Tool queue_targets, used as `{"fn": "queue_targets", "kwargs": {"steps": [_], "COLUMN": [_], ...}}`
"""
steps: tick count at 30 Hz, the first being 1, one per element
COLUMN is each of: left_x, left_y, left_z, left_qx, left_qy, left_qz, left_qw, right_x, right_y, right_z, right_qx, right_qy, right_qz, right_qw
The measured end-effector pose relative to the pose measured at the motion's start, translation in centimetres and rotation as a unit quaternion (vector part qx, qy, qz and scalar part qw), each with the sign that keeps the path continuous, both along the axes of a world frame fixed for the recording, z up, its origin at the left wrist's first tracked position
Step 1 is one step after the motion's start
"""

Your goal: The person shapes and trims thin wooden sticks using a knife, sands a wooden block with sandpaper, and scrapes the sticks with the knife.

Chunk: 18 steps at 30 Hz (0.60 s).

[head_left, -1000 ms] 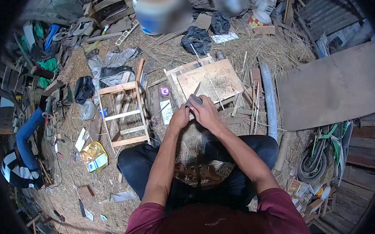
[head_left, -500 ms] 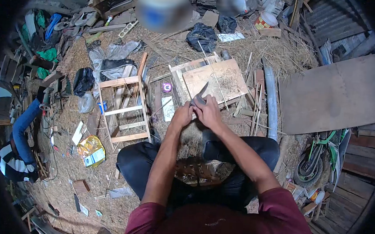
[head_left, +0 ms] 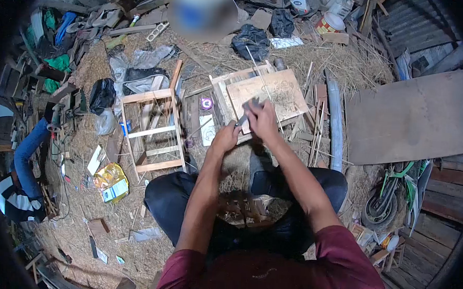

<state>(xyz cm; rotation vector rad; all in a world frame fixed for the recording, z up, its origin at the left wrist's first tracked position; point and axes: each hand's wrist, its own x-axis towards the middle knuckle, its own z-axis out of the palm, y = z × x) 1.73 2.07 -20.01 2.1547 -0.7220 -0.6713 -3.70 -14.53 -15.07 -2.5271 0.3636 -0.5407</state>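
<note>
A dark-bladed knife (head_left: pixel 241 120) points up and away over the near edge of the wooden board (head_left: pixel 281 90). My left hand (head_left: pixel 225 139) is closed around its handle end. Farther up the blade, my right hand (head_left: pixel 264 122) is closed, its fingers pressed on a small dark grey piece (head_left: pixel 253 105) that I cannot make out clearly. Part of the blade is hidden by those fingers. Under the board is a low wooden frame, and a thin stick (head_left: pixel 266 86) lies across the top.
A small slatted wooden frame (head_left: pixel 155 135) stands left, beside a purple-and-white roll (head_left: pixel 206 103). A grey pipe (head_left: pixel 335 126) and thin sticks lie right. Farther right are a large flat panel (head_left: pixel 411 117) and a wheel (head_left: pixel 380 209). Straw and shavings cover the ground.
My right hand has moved slightly up and away along the blade, apart from my left hand. The curved blade tip, plain before, is now mostly covered. My left hand has barely moved.
</note>
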Motion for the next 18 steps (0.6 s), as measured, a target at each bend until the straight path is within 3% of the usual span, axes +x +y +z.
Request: {"fn": "queue_targets", "kwargs": {"steps": [3,6,7,11,13,15,18], "left_x": [0.2,0.4,0.4,0.4,0.4,0.6,1.0], "left_y": [-0.2,-0.1,-0.2,-0.2,-0.1,-0.1,0.0], "left_z": [0.0,-1.3,-1.0,-0.6,-0.6,-0.7,-0.3], "left_qx": [0.003,-0.028,-0.026,-0.024,-0.023,-0.026,-0.01], "left_qy": [0.017,0.004,-0.002,-0.013,-0.001,0.001,0.0], "left_qz": [-0.004,0.004,0.0,0.001,-0.004,-0.011,-0.013], "left_qw": [1.0,1.0,1.0,1.0,1.0,1.0,1.0], "right_x": [1.1,-1.9,-2.7,0.3,2.4,1.9,-0.9], "right_y": [-0.2,3.1,3.9,0.1,-2.1,-1.8,0.9], "right_z": [0.9,0.6,1.0,0.1,0.7,-0.2,0.3], "right_qx": [-0.023,-0.027,0.027,-0.014,0.04,-0.013,-0.003], "right_qy": [0.039,0.029,0.049,0.061,0.077,0.035,0.075], "right_qz": [-0.048,0.045,0.032,-0.033,-0.065,-0.046,0.017], "right_qw": [0.998,0.998,0.998,0.998,0.994,0.998,0.997]}}
